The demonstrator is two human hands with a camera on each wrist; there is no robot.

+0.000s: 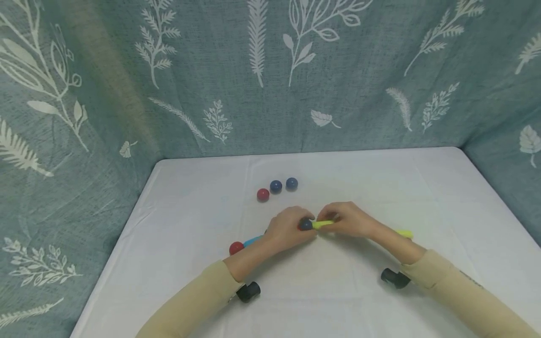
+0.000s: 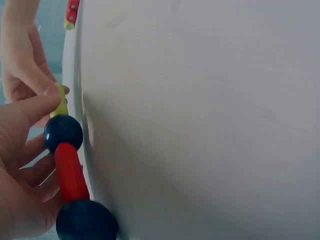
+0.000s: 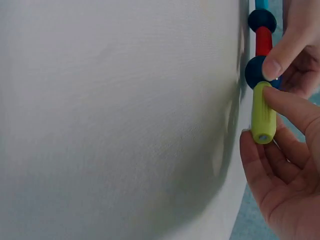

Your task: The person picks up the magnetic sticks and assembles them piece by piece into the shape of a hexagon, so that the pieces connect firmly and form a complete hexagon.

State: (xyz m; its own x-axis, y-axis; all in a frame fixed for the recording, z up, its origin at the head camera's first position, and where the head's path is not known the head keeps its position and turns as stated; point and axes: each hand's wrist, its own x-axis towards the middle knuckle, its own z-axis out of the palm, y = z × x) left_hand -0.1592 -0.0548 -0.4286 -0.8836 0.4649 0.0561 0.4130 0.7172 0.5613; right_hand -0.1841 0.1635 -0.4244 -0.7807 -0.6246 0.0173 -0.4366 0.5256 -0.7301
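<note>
Spanning the middle of the white tabletop (image 1: pixel 203 197): one rod-and-ball chain (image 1: pixel 306 225), long axis from just below nine o'clock to just above three. Yellow rod (image 3: pixel 263 112) at right, free end toward three, pinched by the right hand (image 1: pixel 348 219). Left hand (image 1: pixel 289 227) gripping around the red rod (image 2: pixel 71 172), hiding the chain's middle from the head view. Loose, toward ten to eleven: red ball (image 1: pixel 263 195), two dark blue balls (image 1: pixel 276 187). Toward three: yellow piece (image 1: pixel 405 233), partly behind the right forearm (image 1: pixel 393 241).
</note>
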